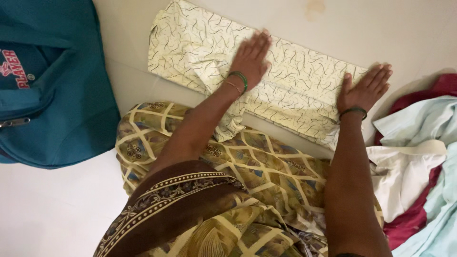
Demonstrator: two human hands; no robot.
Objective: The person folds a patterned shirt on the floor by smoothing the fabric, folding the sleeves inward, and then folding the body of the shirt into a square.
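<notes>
Two hands are in view, the left hand [251, 58] and the right hand [364, 89], both laid flat with fingers stretched out on one folded pale yellow cloth [290, 90] with dark squiggle lines. The left wrist carries two bangles, one green bangle [240, 79] and one thin gold bangle [233, 86]; the right wrist carries one dark green bangle [353, 111]. One teal bag [57, 95] lies on the floor. One heap of loose clothes [419, 162] sits at the side, with at least three kinds of cloth countable in it: one maroon, one white, one or more pale blue
</notes>
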